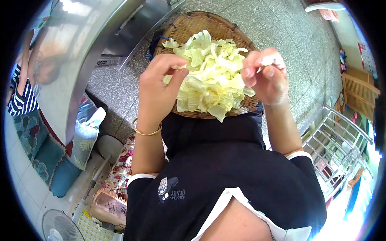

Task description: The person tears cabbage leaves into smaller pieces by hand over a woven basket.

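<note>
A heap of torn pale-green cabbage leaves (213, 80) fills much of a round woven bamboo tray (193, 24) resting on my lap. At the heap's left side, my left hand (161, 82) is closed in a pinch, with a small pale bit of cabbage leaf showing at the fingertips. My right hand (268, 76), raised over the tray's right edge, pinches a whitish piece of cabbage leaf (267, 61) between thumb and fingers. The hands are apart, with leaves between and below them.
A shiny metal-sided table (80, 60) stands at the left, near a person in a striped garment (26, 94). Cushions (66, 172) and a fan (60, 227) are lower left. A metal rack (337, 140) stands at the right on the speckled floor (289, 32).
</note>
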Action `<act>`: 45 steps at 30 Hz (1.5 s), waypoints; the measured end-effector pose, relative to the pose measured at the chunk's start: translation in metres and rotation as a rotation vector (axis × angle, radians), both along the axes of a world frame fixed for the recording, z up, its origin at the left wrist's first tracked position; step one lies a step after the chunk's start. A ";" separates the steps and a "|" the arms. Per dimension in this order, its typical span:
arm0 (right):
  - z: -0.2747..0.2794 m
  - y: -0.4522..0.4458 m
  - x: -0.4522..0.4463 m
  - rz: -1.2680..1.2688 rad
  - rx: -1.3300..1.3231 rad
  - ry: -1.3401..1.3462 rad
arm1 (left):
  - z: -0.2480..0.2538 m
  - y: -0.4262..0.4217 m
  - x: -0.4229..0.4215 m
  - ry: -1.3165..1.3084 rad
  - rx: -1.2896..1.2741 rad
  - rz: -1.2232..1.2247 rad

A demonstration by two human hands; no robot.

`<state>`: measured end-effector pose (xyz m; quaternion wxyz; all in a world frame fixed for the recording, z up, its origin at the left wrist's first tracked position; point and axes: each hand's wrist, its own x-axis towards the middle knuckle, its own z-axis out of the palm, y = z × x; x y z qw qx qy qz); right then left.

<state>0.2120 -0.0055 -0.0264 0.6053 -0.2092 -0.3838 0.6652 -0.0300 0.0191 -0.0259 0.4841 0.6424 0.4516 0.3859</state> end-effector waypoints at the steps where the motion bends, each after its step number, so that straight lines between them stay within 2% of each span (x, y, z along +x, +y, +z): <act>1: -0.001 0.002 0.008 -0.012 0.031 -0.043 | -0.003 0.001 -0.002 0.391 0.269 -0.001; 2: 0.001 0.003 0.015 -0.028 0.067 -0.062 | -0.007 0.000 -0.003 0.560 0.363 -0.034; 3: 0.001 0.004 0.019 -0.032 0.108 -0.041 | -0.007 -0.002 -0.003 0.562 0.362 -0.031; 5: 0.008 0.005 0.029 0.121 0.165 0.094 | -0.007 -0.004 -0.001 0.577 0.369 -0.047; 7: 0.006 -0.002 0.035 0.125 0.122 0.058 | -0.008 -0.005 0.003 0.540 0.346 -0.027; 9: 0.003 -0.003 0.032 0.099 0.006 0.143 | -0.009 -0.003 0.012 0.506 0.332 0.006; 11: 0.000 -0.006 0.019 -0.094 -0.145 0.069 | -0.008 -0.003 0.030 0.492 0.364 -0.043; 14: -0.005 -0.004 0.018 -0.037 -0.188 0.111 | -0.018 0.005 0.048 0.620 0.345 -0.102; 16: 0.002 -0.005 0.011 -0.092 -0.241 0.023 | -0.019 0.007 0.051 0.707 0.334 -0.148; 17: 0.003 -0.004 0.010 -0.098 -0.242 0.022 | -0.017 0.008 0.050 0.657 0.327 -0.143; 19: 0.003 -0.002 0.009 -0.189 -0.504 -0.141 | -0.017 0.008 0.046 0.606 0.317 -0.146; 21: -0.004 -0.002 0.009 -0.175 -0.513 -0.155 | -0.017 0.010 0.040 0.293 0.128 -0.102; 22: -0.006 -0.002 0.007 -0.135 -0.540 -0.181 | -0.012 0.008 0.037 0.202 -0.043 -0.101; 24: -0.004 -0.001 0.002 -0.076 -0.590 -0.263 | -0.004 0.008 0.034 0.144 -0.095 -0.110; 25: -0.004 0.000 -0.001 -0.072 -0.590 -0.261 | -0.001 0.008 0.033 0.080 -0.141 -0.121; 27: -0.006 0.000 -0.005 -0.052 -0.519 -0.434 | 0.001 0.010 0.030 0.103 -0.117 -0.101; 29: -0.016 0.003 -0.001 -0.075 -0.514 -0.470 | 0.000 0.012 0.027 0.123 -0.092 -0.085; 31: -0.021 0.007 0.002 -0.243 -0.417 -0.683 | -0.006 0.016 0.023 0.297 -0.007 0.020; 32: -0.024 0.007 0.005 -0.304 -0.405 -0.753 | -0.008 0.017 0.021 0.296 -0.008 0.020; 33: -0.024 0.006 0.009 -0.304 -0.406 -0.755 | -0.010 0.018 0.018 0.449 0.177 0.013; 34: -0.022 0.004 0.013 -0.255 -0.373 -0.866 | -0.010 0.018 0.017 0.602 0.364 0.007; 35: -0.020 0.003 0.014 -0.205 -0.338 -0.976 | -0.009 0.017 0.017 0.601 0.363 0.009; 36: -0.014 0.001 0.013 -0.203 -0.338 -0.977 | -0.005 0.013 0.018 0.594 0.306 -0.051; 38: 0.001 -0.005 0.009 0.162 -0.152 -1.227 | -0.003 0.008 0.019 0.585 0.247 -0.111; 39: -0.001 -0.008 0.006 0.162 -0.152 -1.228 | -0.004 0.005 0.020 0.619 0.255 -0.161; 41: -0.008 -0.015 -0.001 0.202 0.119 -1.499 | -0.010 0.003 0.019 0.654 0.263 -0.210; 43: -0.008 -0.013 0.000 0.220 0.026 -1.461 | -0.018 0.005 0.014 0.740 0.169 -0.261; 44: -0.015 -0.013 0.004 0.139 -0.008 -1.424 | -0.022 0.006 0.011 0.740 0.169 -0.258; 45: -0.017 -0.011 0.005 0.060 -0.044 -1.385 | -0.025 0.008 0.006 0.626 0.075 -0.200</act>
